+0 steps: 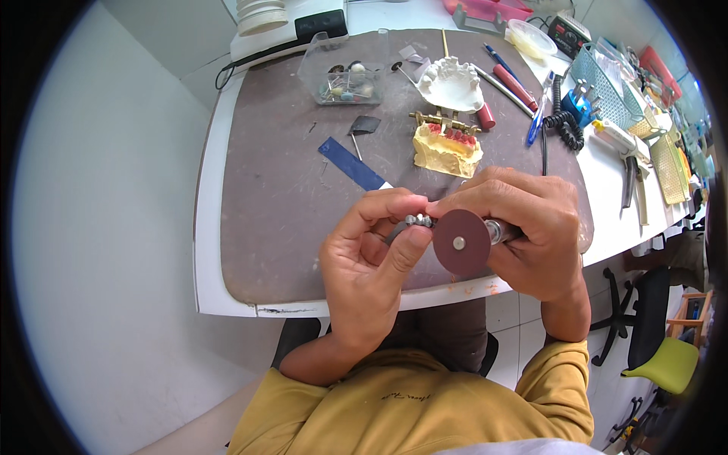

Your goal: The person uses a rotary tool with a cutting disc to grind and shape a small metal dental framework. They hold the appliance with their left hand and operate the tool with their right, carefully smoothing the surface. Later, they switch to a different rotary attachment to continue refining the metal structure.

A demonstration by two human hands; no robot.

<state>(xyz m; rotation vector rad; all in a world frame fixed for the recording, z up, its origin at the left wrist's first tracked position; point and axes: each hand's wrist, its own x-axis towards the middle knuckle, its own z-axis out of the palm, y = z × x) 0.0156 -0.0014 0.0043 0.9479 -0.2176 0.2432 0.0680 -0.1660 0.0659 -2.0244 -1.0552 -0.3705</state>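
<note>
Pinched in the left grip (pixel 362 258), a small silvery piece (pixel 417 221) lies crosswise. Just right of it sits a brown disc (pixel 461 227), its handpiece (pixel 497 231) clasped in the right grip (pixel 540 227).

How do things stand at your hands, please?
Left hand pinching silvery metal piece. Right hand gripping handpiece, its brown disc beside the piece. Possible obstruction: left thumb, apparently close to the disc's edge. Yellow dental cast apart, beyond.

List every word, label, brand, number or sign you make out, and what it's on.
Mustard top: small dark script, too blurred to quote reliably.
Black control box: pale lettering, too small to read.
Desk's near edge: orange marks, illegible.
</note>
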